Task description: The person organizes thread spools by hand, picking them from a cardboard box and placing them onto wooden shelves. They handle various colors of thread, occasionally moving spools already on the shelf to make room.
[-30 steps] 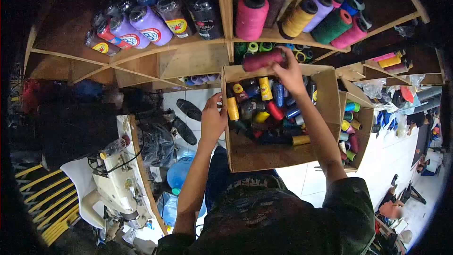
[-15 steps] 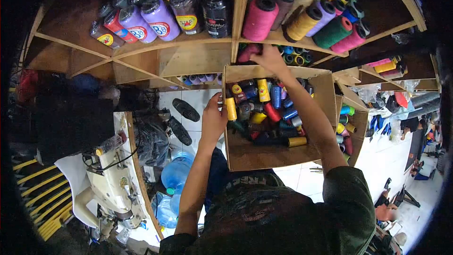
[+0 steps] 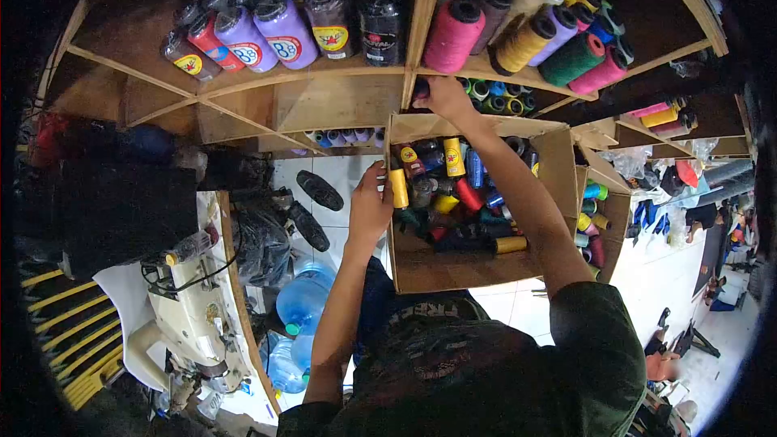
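Reaching right hand [image 3: 449, 99]: is curling partly closed at a dark thread spool [image 3: 421, 88] in the lower wooden compartment [image 3: 409, 87]; grip hidden, cannot tell
Left hand [image 3: 371, 209]: is bending its fingers at the brown cardboard carton [image 3: 430, 269], beside a slim yellow spool [image 3: 398, 188]; cannot tell what it is gripping
Carton: is holding jumbled coloured spools [image 3: 467, 193] under the right forearm
Care: bracing the carton and lifting the forearm over its rim are probably helping

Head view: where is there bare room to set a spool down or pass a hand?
The shelf compartment below the wrapped purple spools, left of the upright post, looks bare. In the box, a bare strip borders its near edge. Crowding: piled spools beyond, and the right hand beside shelved spools.
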The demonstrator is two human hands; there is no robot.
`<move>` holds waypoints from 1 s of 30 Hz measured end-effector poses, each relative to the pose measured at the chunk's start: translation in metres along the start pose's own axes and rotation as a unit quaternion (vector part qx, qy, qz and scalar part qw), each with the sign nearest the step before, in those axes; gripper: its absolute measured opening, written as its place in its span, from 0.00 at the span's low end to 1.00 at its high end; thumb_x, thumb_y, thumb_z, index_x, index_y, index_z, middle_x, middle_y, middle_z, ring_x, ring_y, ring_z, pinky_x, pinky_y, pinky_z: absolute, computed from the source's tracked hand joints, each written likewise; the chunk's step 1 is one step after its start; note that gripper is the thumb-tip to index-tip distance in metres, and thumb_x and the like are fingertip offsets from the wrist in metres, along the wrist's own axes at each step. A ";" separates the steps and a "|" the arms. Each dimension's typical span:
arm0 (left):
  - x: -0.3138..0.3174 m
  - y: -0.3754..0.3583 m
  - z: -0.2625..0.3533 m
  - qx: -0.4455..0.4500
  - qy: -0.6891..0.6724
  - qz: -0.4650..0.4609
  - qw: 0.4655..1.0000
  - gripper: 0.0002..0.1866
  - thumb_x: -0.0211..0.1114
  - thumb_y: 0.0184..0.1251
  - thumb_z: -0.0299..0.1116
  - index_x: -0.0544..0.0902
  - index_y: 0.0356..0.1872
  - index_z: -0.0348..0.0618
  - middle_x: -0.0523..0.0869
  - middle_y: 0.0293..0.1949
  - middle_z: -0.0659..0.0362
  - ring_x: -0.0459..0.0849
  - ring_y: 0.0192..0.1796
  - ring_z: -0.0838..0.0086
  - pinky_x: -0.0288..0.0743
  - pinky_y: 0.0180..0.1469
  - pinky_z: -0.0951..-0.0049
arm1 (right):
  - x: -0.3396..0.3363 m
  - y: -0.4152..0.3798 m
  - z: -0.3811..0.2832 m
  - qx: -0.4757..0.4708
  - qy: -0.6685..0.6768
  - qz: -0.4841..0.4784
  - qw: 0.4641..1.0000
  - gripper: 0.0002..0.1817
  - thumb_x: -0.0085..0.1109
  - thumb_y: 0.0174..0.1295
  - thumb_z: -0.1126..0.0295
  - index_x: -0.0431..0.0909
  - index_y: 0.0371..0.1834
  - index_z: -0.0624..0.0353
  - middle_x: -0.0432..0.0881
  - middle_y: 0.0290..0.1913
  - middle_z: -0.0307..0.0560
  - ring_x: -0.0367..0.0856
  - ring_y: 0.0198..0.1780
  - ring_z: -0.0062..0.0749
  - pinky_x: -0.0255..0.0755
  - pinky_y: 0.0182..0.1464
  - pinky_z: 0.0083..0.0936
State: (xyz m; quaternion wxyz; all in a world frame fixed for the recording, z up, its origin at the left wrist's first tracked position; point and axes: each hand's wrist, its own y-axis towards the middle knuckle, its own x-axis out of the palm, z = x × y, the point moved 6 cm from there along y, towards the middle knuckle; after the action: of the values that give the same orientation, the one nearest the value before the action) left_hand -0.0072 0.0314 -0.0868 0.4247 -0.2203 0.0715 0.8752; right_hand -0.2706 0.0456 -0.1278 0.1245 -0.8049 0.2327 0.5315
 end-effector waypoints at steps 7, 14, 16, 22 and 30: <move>-0.001 0.002 -0.002 0.015 0.018 0.005 1.000 0.19 0.56 0.62 0.21 0.71 0.55 0.33 0.83 0.42 0.44 0.85 0.41 0.55 0.79 0.40 0.61 | -0.010 -0.018 -0.005 0.124 -0.018 -0.004 0.992 0.30 0.72 0.42 0.59 0.76 0.49 0.59 0.81 0.37 0.61 0.80 0.41 0.58 0.76 0.43 0.44; 0.001 0.002 -0.010 0.026 0.015 0.022 0.999 0.17 0.57 0.62 0.23 0.73 0.53 0.33 0.83 0.41 0.41 0.84 0.41 0.51 0.77 0.42 0.58 | -0.008 -0.009 -0.016 0.177 -0.060 -0.075 0.979 0.25 0.69 0.47 0.54 0.79 0.43 0.61 0.81 0.44 0.60 0.81 0.47 0.49 0.77 0.48 0.39; 0.005 -0.001 -0.012 0.026 0.023 0.023 0.999 0.18 0.58 0.61 0.23 0.72 0.53 0.34 0.83 0.41 0.41 0.84 0.42 0.51 0.77 0.43 0.58 | 0.002 -0.006 -0.005 0.175 -0.069 -0.112 0.976 0.28 0.71 0.45 0.54 0.79 0.44 0.63 0.80 0.46 0.61 0.81 0.47 0.54 0.76 0.50 0.40; -0.001 -0.004 -0.006 0.019 -0.031 0.019 0.999 0.18 0.56 0.62 0.21 0.72 0.54 0.34 0.83 0.43 0.42 0.85 0.43 0.54 0.80 0.39 0.62 | -0.004 0.002 -0.004 0.032 -0.022 -0.049 0.998 0.27 0.71 0.42 0.54 0.80 0.36 0.68 0.81 0.41 0.65 0.80 0.46 0.56 0.74 0.47 0.41; -0.002 0.001 -0.009 0.014 -0.016 -0.002 1.000 0.17 0.56 0.65 0.24 0.72 0.55 0.35 0.83 0.42 0.45 0.85 0.42 0.59 0.81 0.40 0.64 | 0.041 0.010 0.005 0.094 -0.081 -0.077 0.989 0.12 0.60 0.54 0.67 0.80 0.36 0.66 0.81 0.38 0.61 0.81 0.42 0.51 0.77 0.45 0.41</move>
State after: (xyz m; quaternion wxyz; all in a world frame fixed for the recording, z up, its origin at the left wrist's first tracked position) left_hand -0.0034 0.0265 -0.0940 0.4301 -0.2009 0.0767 0.8768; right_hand -0.2668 0.0294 -0.1669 0.2592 -0.7594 0.2081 0.5593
